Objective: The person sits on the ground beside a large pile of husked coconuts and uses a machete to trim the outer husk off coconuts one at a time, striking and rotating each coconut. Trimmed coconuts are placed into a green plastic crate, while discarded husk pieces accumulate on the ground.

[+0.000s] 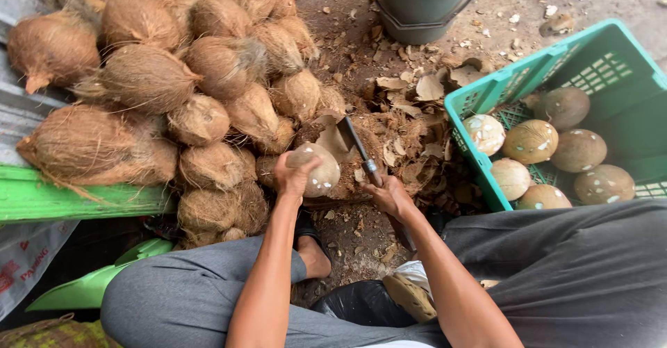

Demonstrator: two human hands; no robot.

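Bare dirt floor (500, 14) littered with husk scraps (410, 91), a green plank (76, 198) at left, daylight overhead.

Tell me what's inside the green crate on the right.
The green crate holds seven peeled coconuts, pale brown with white nicks, lying loose on its slotted floor. Its far right end is cut off by the frame, so anything there is unseen.

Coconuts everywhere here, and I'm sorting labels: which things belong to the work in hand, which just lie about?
In use:
left hand holding a peeled coconut
right hand gripping a cleaver
husked coconut pile
green crate of peeled coconuts

Lying about:
grey bucket
husk scraps
green plank
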